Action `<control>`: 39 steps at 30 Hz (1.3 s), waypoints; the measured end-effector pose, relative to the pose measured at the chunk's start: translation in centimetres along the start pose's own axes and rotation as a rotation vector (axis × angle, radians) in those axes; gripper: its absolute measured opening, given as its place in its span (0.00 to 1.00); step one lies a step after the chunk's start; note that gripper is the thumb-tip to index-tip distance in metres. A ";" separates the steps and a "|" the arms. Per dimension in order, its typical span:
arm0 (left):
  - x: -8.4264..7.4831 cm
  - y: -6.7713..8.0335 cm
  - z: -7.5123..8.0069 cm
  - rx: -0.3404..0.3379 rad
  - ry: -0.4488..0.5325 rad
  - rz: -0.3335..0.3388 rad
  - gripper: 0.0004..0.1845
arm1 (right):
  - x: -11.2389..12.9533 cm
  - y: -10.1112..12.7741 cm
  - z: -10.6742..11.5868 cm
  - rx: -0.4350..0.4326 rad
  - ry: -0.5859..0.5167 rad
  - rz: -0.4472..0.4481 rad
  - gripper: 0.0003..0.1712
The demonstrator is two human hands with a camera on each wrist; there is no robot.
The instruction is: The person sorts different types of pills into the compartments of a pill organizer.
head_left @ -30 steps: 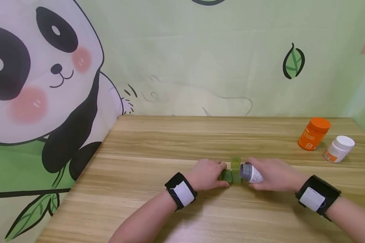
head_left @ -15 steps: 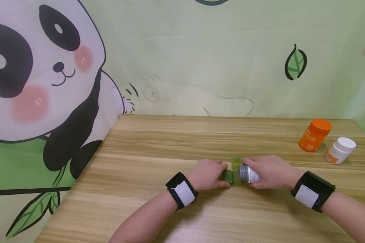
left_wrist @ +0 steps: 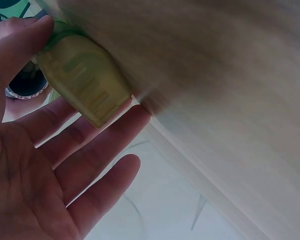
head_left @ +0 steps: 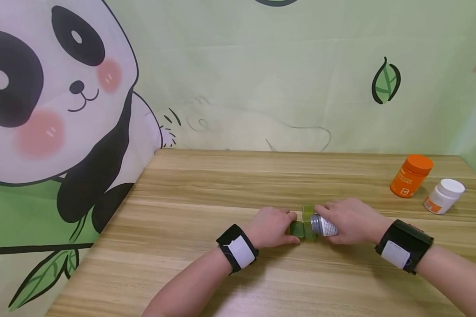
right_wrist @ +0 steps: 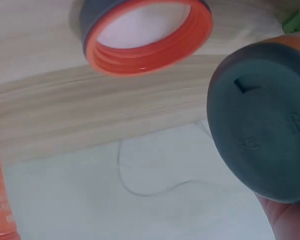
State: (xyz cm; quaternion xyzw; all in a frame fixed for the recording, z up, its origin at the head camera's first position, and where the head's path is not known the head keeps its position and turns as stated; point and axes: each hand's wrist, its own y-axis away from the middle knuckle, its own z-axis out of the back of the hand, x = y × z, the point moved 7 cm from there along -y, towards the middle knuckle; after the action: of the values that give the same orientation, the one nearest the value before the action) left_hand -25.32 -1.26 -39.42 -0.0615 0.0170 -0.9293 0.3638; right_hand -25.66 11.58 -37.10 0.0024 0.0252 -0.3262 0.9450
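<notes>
wooden table [head_left: 222, 273] — wide bare room left and front, far edge meets the panda wall | orange bottle [head_left: 410, 175], white bottle [head_left: 443, 195] near right edge | right hand [head_left: 351, 220] grips tipped grey pill bottle [head_left: 322, 225] (mouth over box) | left hand [head_left: 271, 226] — fingers steadying green pill box [head_left: 301, 228], mid-table

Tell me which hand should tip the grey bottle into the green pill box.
Probably the right hand: it already grips the grey bottle, tilted toward the green pill box. The left hand steadies that box.
</notes>
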 end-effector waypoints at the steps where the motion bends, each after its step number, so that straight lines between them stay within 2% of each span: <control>1: 0.0 0.0 0.0 -0.001 0.001 0.001 0.23 | 0.0 0.0 0.0 0.001 0.006 0.002 0.30; 19: 0.0 -0.1 0.1 0.006 0.010 0.005 0.22 | 0.4 -0.3 0.4 0.015 0.078 0.044 0.29; 39: -0.1 -0.1 -0.1 0.004 0.010 -0.004 0.22 | 0.7 -0.5 0.6 0.025 0.097 0.066 0.30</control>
State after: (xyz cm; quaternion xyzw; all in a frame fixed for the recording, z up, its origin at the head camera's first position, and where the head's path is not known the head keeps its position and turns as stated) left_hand -25.30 -1.14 -39.48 -0.0561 0.0169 -0.9304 0.3619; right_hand -25.35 10.73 -36.56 0.0306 0.0668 -0.2948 0.9527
